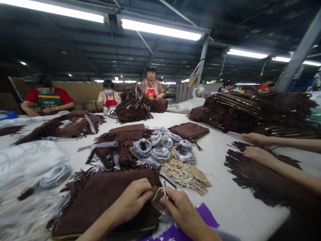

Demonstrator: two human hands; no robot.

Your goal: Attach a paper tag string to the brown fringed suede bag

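A dark brown fringed bag [110, 194] lies flat on the table in front of me, its gold zip edge toward me. Above its right end, my left hand [135, 197] is closed, thumb and fingers pinching a brown paper hang tag [157, 203]. The tag's looped white string [160, 191] is pinched between the thumb and fingers of my right hand [180, 207]. A small gold clasp shows just below the tag. Just beyond my hands lies a heap of kraft hang tags with white strings [183, 172].
Plastic-wrapped coiled straps [160, 154] and more fringed bags [129, 132] lie ahead. At right, a co-worker's hands [260, 155] rest on a fringed bag beside a tall bag stack [240, 110]. Clear plastic bags [30, 154] cover the left side. Purple plastic [207, 216] lies near my right hand.
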